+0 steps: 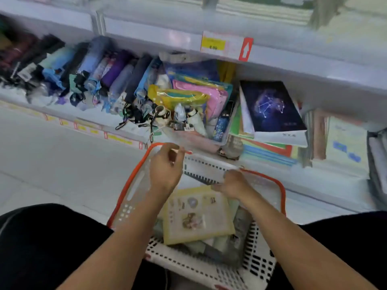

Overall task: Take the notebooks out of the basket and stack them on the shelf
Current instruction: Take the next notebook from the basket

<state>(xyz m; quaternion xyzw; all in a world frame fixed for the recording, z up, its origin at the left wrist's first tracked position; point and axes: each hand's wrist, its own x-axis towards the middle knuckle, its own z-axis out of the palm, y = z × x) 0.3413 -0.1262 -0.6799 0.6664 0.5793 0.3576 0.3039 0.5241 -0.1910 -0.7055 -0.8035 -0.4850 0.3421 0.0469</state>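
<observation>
A white slotted basket (257,262) with an orange rim sits on the floor between my knees. On top of its contents lies a yellow notebook (199,218) with small pictures on its cover. Behind that a spiral-bound notebook (204,174) leans at the basket's far end. My left hand (165,166) hovers over the far left rim, fingers loosely curled and apart, holding nothing. My right hand (233,185) is palm down with its fingertips at the yellow notebook's top edge, not closed around it. On the low shelf (314,181), a dark blue constellation notebook (270,107) tops a stack.
Folded umbrellas (88,70) fill the shelf's left part. Beside them is a clear bin of coloured pouches (201,91) and small bottles. More notebook stacks (343,141) stand at the right. An upper shelf edge with a yellow price tag (213,43) overhangs. Pale floor lies to the left.
</observation>
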